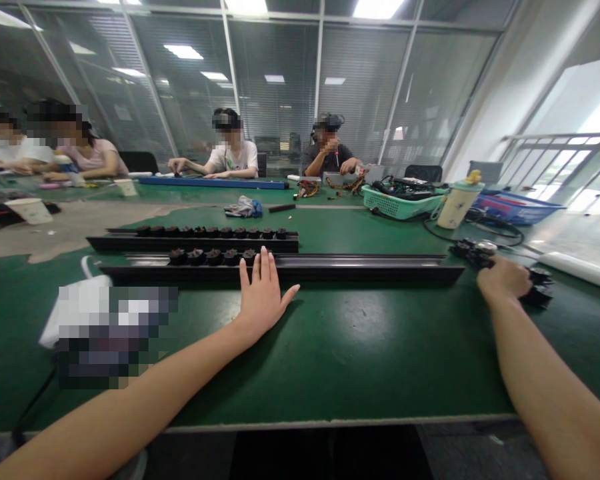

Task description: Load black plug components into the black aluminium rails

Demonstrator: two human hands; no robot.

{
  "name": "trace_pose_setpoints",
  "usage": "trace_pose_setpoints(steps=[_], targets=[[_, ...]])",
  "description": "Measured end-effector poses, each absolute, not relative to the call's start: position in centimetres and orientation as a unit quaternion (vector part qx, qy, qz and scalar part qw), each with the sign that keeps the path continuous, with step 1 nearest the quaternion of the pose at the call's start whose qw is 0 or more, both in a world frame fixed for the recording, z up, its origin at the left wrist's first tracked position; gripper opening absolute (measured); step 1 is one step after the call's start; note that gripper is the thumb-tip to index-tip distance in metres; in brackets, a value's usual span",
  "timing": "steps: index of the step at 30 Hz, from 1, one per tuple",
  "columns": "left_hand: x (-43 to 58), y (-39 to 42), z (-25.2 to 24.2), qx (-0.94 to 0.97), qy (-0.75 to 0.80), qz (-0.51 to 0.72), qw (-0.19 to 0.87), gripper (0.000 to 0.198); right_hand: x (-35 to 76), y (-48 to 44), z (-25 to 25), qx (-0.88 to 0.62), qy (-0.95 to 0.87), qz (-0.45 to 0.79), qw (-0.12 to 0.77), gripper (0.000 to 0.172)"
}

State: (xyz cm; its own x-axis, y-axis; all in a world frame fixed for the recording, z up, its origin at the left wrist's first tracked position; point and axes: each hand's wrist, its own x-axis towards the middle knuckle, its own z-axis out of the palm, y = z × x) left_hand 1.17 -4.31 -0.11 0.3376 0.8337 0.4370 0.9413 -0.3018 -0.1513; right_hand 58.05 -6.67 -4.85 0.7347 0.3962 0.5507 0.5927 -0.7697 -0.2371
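Note:
My left hand (263, 300) lies open on the green table mat (330, 360), its fingertips across the front of a long black rail (360, 270). That rail carries several small dark units (205, 257) along its left half. Behind it runs a second black rail (193, 243), with a row of similar units. My right hand (504, 279) sits far to the right, curled over a cluster of black parts (537, 287). Its fingers are hidden among them.
A pixelated object (107, 330) lies at front left. Farther back stand a mint-green basket of cables (400, 203), a bottle (457, 205) and a blue tray (520, 208). Co-workers (233, 143) sit across the table, near a long blue rail (213, 183).

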Motion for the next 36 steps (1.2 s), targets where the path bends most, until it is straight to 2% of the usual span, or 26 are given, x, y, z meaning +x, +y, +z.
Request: trace_pose_setpoints(steps=[4,8,13,16,20,25,28,32,36], targets=[[1.2,-4.3,-0.1,-0.793,-0.559,-0.139,0.199,0.09,59.0,-6.1,-5.4,-0.939,-0.172,-0.15,0.256,0.051],[1.2,-4.5,-0.1,-0.79,-0.562,-0.14,0.203,0.091,58.1,-5.5,-4.2,-0.936,-0.168,-0.142,0.274,0.046],[1.0,-4.8,0.2,-0.783,-0.566,-0.143,0.214,0.092,49.9,-5.6,-0.9,-0.846,-0.38,-0.292,0.234,0.046],[0.7,-5.0,0.6,-0.767,-0.579,-0.15,0.233,0.094,40.8,-5.4,1.3,-0.761,-0.518,-0.32,0.224,0.045],[0.3,-5.2,0.9,-0.75,-0.598,-0.166,0.228,0.095,27.7,-4.3,3.0,-0.614,-0.726,-0.206,0.233,0.043],[0.2,-5.5,0.8,-0.755,-0.599,-0.159,0.216,0.094,15.3,-1.9,3.4,-0.458,-0.846,-0.084,0.26,0.046],[0.1,-5.7,0.9,-0.756,-0.604,-0.14,0.21,0.091,11.2,-0.4,3.4,-0.435,-0.857,-0.066,0.269,0.045],[0.0,-5.9,1.1,-0.756,-0.61,-0.14,0.191,0.09,9.5,1.0,3.1,-0.451,-0.857,-0.045,0.245,0.03],[0.0,-5.7,0.9,-0.754,-0.61,-0.12,0.213,0.094,10.2,2.0,2.4,-0.451,-0.854,-0.014,0.26,0.029]])
